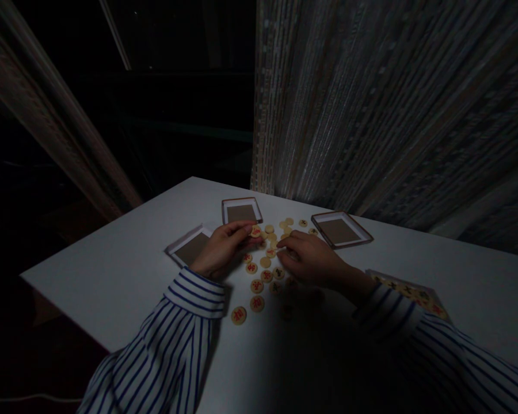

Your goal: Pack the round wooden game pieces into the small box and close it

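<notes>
My left hand (221,246) pinches a round xiangqi piece (255,231) with a red character, held over the left side of a spread of pieces. Across from it, my right hand (309,257) has its thumb and fingers curled together low over the pieces; whatever lies between them is hidden. Around and below the hands lie several pale wooden discs, some with red characters, like the red-marked piece (256,303) near the front, some with black ones, like the black-marked piece (303,223) at the back. Others show plain faces, such as the blank-side piece (265,262).
An open shallow box (261,216) stands behind my left hand, another box (369,239) at the back right, and a third box (169,250) left of my left hand. A box holding pieces (408,290) sits beyond my right forearm. Beaded curtains (328,115) hang behind the white table (112,253).
</notes>
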Available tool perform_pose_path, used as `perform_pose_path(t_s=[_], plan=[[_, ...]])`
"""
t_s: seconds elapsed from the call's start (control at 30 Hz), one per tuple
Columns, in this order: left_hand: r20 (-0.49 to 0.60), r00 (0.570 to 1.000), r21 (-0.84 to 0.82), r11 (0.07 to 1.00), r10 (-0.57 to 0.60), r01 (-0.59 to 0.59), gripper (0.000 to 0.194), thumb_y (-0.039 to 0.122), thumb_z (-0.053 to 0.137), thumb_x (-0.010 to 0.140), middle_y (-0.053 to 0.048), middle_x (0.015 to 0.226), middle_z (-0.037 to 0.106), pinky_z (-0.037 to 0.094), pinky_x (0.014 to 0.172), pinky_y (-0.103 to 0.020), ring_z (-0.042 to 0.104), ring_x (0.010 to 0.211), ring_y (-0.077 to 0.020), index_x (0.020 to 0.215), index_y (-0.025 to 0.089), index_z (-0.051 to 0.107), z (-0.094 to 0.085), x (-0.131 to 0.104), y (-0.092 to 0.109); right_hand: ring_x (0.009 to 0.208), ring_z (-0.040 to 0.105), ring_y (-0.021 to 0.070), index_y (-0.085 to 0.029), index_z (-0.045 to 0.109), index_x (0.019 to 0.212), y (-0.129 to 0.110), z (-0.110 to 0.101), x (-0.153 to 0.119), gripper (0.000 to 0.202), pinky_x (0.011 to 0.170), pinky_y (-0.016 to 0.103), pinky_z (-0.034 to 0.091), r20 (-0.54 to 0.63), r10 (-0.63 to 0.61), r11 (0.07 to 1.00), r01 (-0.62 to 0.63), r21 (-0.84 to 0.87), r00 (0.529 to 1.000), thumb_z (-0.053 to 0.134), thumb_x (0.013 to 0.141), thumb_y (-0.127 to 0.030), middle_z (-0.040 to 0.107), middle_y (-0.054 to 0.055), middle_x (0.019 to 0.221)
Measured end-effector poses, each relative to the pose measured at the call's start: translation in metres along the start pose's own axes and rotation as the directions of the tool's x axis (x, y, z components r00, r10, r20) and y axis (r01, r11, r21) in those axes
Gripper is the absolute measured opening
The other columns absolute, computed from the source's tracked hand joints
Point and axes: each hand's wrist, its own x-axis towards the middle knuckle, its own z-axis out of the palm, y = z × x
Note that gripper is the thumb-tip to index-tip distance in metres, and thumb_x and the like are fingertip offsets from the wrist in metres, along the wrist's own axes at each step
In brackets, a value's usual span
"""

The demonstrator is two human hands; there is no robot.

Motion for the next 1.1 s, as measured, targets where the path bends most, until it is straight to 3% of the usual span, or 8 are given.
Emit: perform_pose_path(t_s=[0.43,0.7,1.1], plan=[[0.030,0.999,0.008,1.000,-0.020,0.020,0.014,0.008,0.052,0.081,-0.004,0.080,0.068,0.052,0.079,-0.026,0.067,0.067,-0.0103,0.087,0.012,0.063,0.000,-0.001,-0.001,0.083,0.053,0.0168,-0.017,0.059,0.104,-0.005,0.004,0.005,0.029,0.075,0.028,0.036,-0.133,-0.009,1.000,0.011,0.017,0.991,0.046,0.084,-0.033,0.057,0.006,0.090],[0.074,0.997,0.063,0.998,0.022,-0.026,0.013,0.012,0.053,0.081,-0.005,0.083,0.069,0.051,0.083,-0.029,0.066,0.072,-0.0114,0.089,0.012,0.062,-0.002,0.001,-0.004,0.083,0.053,0.0180,-0.015,0.059,0.104,-0.012,0.004,0.013,0.030,0.075,0.030,0.037,-0.235,-0.056,0.996,0.069,0.047,0.970,0.047,0.084,-0.034,0.058,0.007,0.088],[0.065,0.998,0.091,0.995,0.026,-0.031,0.010,0.011,0.055,0.078,-0.003,0.082,0.068,0.050,0.077,-0.024,0.064,0.071,-0.0091,0.086,0.013,0.060,0.000,-0.001,-0.004,0.086,0.052,0.0176,-0.014,0.060,0.101,-0.023,0.005,0.021,0.027,0.078,0.029,0.037,-0.247,-0.025,0.997,0.042,0.065,0.969,0.047,0.084,-0.032,0.059,0.007,0.090]])
